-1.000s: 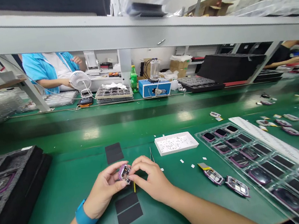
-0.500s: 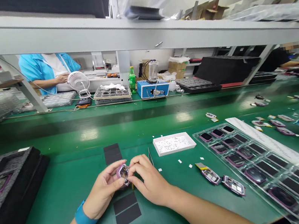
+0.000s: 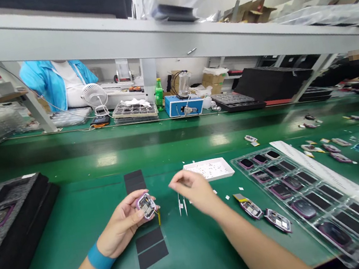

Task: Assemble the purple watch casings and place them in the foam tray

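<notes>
Purple-rimmed electronic housing (image 3: 146, 206): cradled open side up, yellow tab (image 3: 159, 217) hanging free.
Left hand (image 3: 120, 224): fingers curled around it, steadying it.
Right hand (image 3: 190, 190): raised, fingertips pinched; cannot tell whether they hold anything.

head-worn view, forward and down
</notes>
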A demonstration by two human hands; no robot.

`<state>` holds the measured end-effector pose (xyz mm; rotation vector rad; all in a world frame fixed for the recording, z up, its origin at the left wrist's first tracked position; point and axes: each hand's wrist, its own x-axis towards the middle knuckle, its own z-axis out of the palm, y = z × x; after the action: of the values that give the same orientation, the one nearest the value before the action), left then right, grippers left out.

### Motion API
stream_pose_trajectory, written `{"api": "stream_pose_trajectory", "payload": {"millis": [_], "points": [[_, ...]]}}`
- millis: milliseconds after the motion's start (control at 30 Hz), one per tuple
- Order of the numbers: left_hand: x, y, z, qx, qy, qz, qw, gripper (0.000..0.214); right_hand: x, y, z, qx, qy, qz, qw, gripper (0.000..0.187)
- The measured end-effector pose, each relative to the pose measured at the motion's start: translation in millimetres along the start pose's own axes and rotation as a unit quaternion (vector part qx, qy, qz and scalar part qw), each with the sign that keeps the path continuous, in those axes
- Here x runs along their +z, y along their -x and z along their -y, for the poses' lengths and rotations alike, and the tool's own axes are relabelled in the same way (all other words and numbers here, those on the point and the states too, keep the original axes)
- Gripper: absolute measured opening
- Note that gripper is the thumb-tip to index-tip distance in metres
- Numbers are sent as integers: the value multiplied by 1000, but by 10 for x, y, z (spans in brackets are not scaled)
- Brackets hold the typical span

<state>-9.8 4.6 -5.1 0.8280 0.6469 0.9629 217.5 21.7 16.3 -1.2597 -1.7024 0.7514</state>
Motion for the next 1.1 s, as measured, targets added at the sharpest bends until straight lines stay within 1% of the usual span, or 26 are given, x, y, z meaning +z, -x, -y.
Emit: {"api": "stream_pose_trajectory", "payload": {"millis": [33,100,133,200,400,500,600,667,733,800,867,967,1100], "points": [[4,-3,4,3,-2,1,1000,42,135,62,63,-6,-44,20,999,6],[17,-9,10,11,-8,1,1000,43,347,168,163,-17,-65,27,997,7],[26,-13,12,15,-11,0,1000,43,411,205,193,-21,-58,22,998,8],[41,-18,16,18,-18,-4,1000,44,465,246,218,-24,-46,4,999,10],[26,-17,36,15,-32,-4,999,44,419,241,183,-22,-65,-17,998,8],[13,-28,52,17,-43,-3,999,45,448,244,157,-42,-41,-26,998,8],[22,-39,67,19,-49,-6,999,43,503,258,117,-120,46,-55,990,12],[35,-42,71,16,-46,-11,999,43,525,268,95,-183,121,-66,973,14],[47,-43,66,9,-39,-14,999,42,519,273,94,-216,164,-64,960,16],[53,-47,55,-2,-30,-10,999,41,487,271,119,-213,146,-63,964,14],[51,-53,45,-14,-21,-1,1000,41,441,265,158,-205,84,-69,973,10],[35,-58,53,-31,-11,21,999,41,397,258,206,-219,7,-71,973,3],[8,-55,88,-61,-12,65,996,45,429,265,209,-218,-24,-29,975,3]]}}
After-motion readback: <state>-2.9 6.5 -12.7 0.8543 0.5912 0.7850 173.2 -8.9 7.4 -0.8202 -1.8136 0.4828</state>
